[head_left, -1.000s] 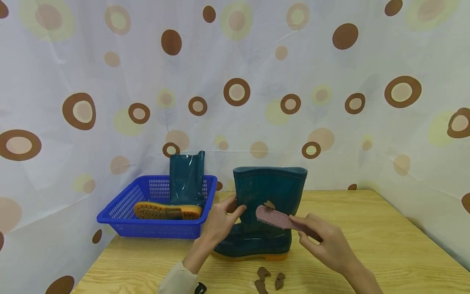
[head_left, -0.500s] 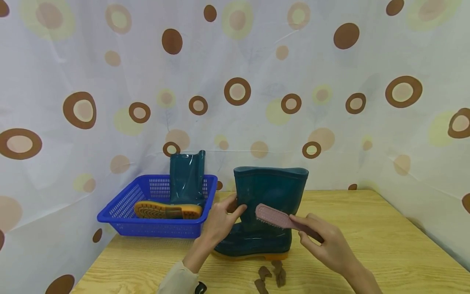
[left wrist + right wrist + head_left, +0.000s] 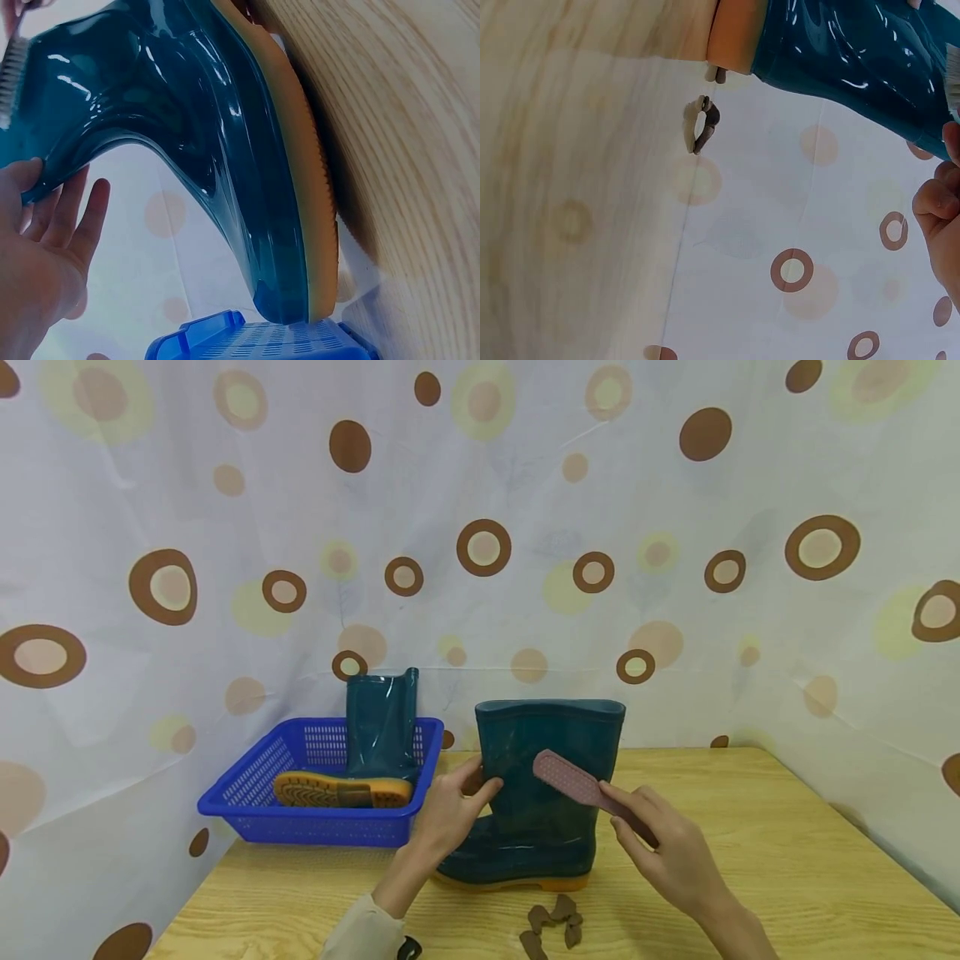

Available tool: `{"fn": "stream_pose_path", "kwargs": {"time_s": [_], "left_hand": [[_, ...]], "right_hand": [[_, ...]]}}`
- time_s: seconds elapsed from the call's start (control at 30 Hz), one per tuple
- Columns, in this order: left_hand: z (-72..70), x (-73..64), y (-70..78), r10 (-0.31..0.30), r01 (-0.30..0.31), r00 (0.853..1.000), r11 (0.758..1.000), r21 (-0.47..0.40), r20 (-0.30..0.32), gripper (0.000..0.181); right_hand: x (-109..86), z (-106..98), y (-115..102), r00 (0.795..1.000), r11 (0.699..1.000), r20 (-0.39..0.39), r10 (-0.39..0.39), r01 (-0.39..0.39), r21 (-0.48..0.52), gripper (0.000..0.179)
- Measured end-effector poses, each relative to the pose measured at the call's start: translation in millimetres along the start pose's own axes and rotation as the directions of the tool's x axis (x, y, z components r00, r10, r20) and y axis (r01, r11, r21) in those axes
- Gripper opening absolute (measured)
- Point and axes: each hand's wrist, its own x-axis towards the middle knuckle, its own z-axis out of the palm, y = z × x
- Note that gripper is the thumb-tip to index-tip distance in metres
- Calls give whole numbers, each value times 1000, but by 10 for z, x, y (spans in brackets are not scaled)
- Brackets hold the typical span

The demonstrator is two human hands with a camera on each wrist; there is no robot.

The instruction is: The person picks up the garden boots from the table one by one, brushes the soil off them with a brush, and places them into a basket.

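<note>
A dark teal rubber boot [image 3: 525,839] with an orange sole stands upright on the wooden table, toe to the left. My left hand [image 3: 447,814] pinches the front edge of its shaft between thumb and fingers, as the left wrist view shows from below. In my right hand [image 3: 671,852] is a pink brush [image 3: 567,777], gripped by its handle. Its head lies over the side of the boot shaft, and its pale bristles [image 3: 10,79] face the boot in the left wrist view. Several brown clay-like pieces [image 3: 534,945] lie on the table in front of the boot.
A blue plastic basket [image 3: 330,829] stands at the back left, holding a second teal boot [image 3: 381,727] tipped so its orange sole faces forward. A small black object [image 3: 409,947] lies by the left sleeve. A dotted curtain [image 3: 675,485] hangs behind the table.
The brown piece on the boot shaft has dropped to the table among the others. My right hand has moved the brush slightly up and to the right. The left hand keeps its hold.
</note>
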Motion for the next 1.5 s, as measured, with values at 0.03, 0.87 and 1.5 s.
{"fn": "stream_pose_path", "kwargs": {"time_s": [0.03,0.87,1.5], "left_hand": [[0,1,0,-2,2,1000,1000,-1,-1,39],[36,30,-9,13,-13,1000,1000,24,-14,36],[-55,-2,-70,-40,43,986,999,-19,161,40]], "right_hand": [[-1,7,1,1000,1000,3,-1,1,-3,54],[-29,-30,26,993,991,-6,-118,118,61,48],[-22,-66,61,988,997,-142,59,-66,-44,42]]}}
